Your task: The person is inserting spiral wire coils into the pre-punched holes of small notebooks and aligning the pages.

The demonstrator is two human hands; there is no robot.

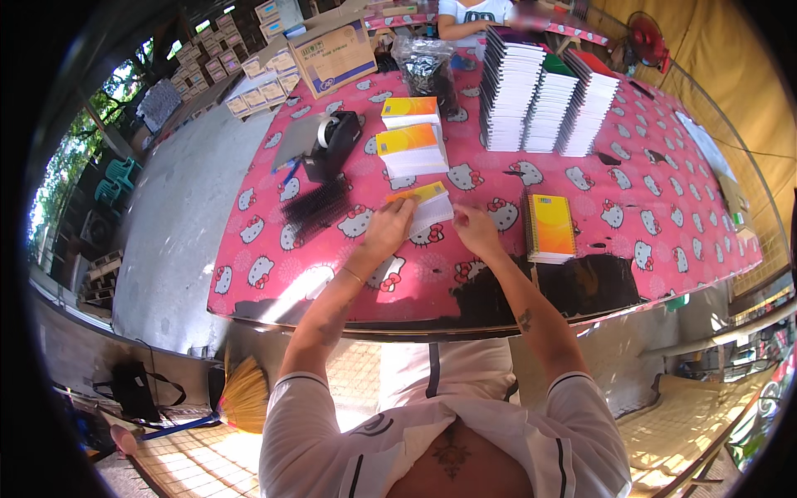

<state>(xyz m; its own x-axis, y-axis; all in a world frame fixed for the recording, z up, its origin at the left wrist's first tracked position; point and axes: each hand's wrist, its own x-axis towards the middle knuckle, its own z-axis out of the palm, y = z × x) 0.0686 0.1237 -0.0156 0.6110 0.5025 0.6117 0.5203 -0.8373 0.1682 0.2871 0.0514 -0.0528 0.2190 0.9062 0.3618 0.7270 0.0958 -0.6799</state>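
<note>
I have the left hand (393, 226) grasping the yellow-covered notepad (432, 213). The right hand (476, 231) sits just rightward, its hold unclear to me.

Floor (170, 232): grey concrete, left side | Curtain (751, 79): yellow-brown, upper right | Fan (647, 40): red, upper right | Table (602, 212): pink cartoon-cat cover, middle | Chairs (119, 173): green, far left | Trees (65, 153): show through the open side, upper left | Light: sunlit patches lie on the table's near left part and lower-left ground
</note>
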